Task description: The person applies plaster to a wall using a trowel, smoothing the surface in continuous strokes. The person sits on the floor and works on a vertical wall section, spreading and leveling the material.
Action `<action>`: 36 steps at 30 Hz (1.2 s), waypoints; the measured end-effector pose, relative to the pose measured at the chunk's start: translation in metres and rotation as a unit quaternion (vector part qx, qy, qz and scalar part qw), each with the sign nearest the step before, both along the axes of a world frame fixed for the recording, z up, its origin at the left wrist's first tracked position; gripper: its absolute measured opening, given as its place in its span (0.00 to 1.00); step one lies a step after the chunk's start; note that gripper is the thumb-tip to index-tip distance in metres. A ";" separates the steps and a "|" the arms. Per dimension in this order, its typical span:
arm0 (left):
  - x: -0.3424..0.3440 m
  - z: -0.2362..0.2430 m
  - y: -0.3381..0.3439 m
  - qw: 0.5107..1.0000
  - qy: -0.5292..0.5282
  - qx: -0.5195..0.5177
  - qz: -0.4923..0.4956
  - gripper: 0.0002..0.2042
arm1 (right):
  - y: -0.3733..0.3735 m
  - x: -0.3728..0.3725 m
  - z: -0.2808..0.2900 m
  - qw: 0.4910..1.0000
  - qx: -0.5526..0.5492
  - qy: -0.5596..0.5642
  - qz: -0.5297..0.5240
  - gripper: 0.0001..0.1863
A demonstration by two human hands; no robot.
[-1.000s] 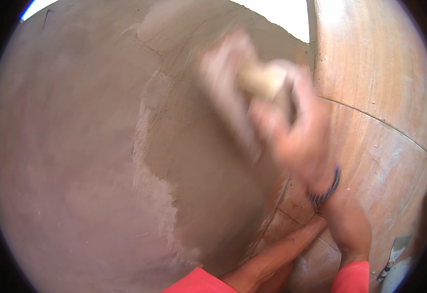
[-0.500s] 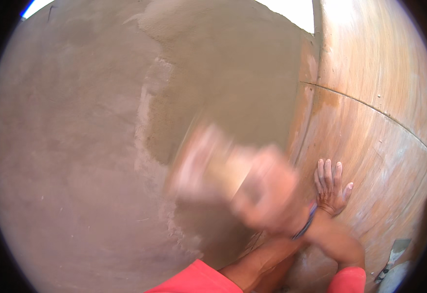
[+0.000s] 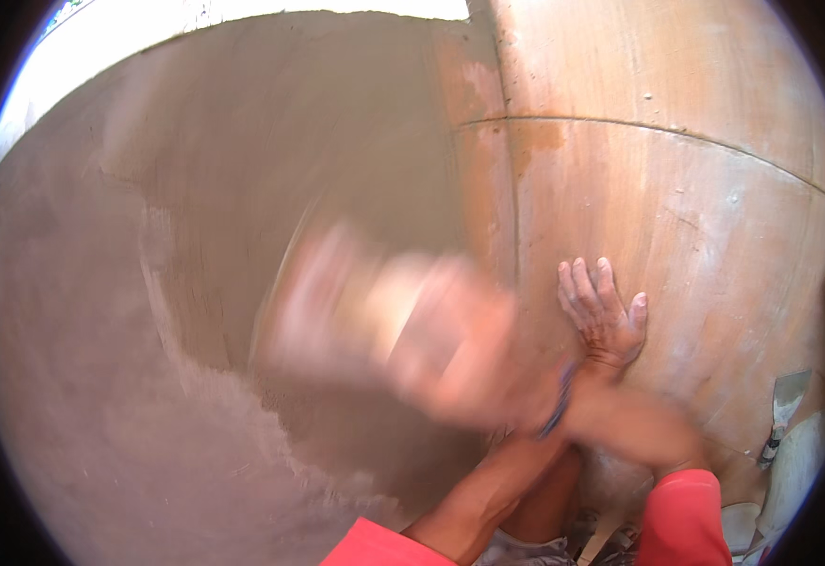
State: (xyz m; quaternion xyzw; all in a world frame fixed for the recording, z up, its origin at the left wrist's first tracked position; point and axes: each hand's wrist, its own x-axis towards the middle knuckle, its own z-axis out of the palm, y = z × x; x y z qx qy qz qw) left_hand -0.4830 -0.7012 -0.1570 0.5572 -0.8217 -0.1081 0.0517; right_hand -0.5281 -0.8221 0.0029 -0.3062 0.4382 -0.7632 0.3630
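Observation:
My right hand [image 3: 460, 344], smeared by motion, is closed round a wide flat tool [image 3: 313, 302] with a pale middle part. The blur hides its exact kind. Its long edge lies over the darker, damp-looking part of a brown plastered surface [image 3: 356, 141]; whether it touches cannot be told. A dark band circles my right wrist. Beneath that wrist my left forearm crosses to the right. My left hand [image 3: 606, 316] rests flat on a wood-toned tile [image 3: 705, 283], fingers spread and holding nothing.
A lighter plastered area [image 3: 82, 377] spreads on the left. Dark joints [image 3: 620, 120] run between the tiles. At lower right a scraper [image 3: 787, 415] leans by a whitish container [image 3: 794, 481]. A stick-like pale thing [image 3: 601, 538] lies near my legs. Bright white shows beyond the plaster's upper edge.
The view has shifted, so the surface sits further left and more bright white shows above. My right hand is still blurred with the tool; my left hand remains flat on the tile.

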 end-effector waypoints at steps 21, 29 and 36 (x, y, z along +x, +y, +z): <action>0.015 0.002 -0.001 0.997 0.024 0.023 0.073 0.33 | -0.005 -0.002 -0.060 0.973 0.196 -0.103 0.060 0.19; 0.010 -0.006 -0.002 1.000 -0.010 -0.011 0.004 0.34 | 0.041 0.044 0.020 0.962 -0.022 0.002 0.272 0.24; 0.023 0.004 -0.005 1.000 0.008 -0.010 0.021 0.36 | -0.006 -0.042 -0.081 0.947 0.191 -0.223 0.133 0.24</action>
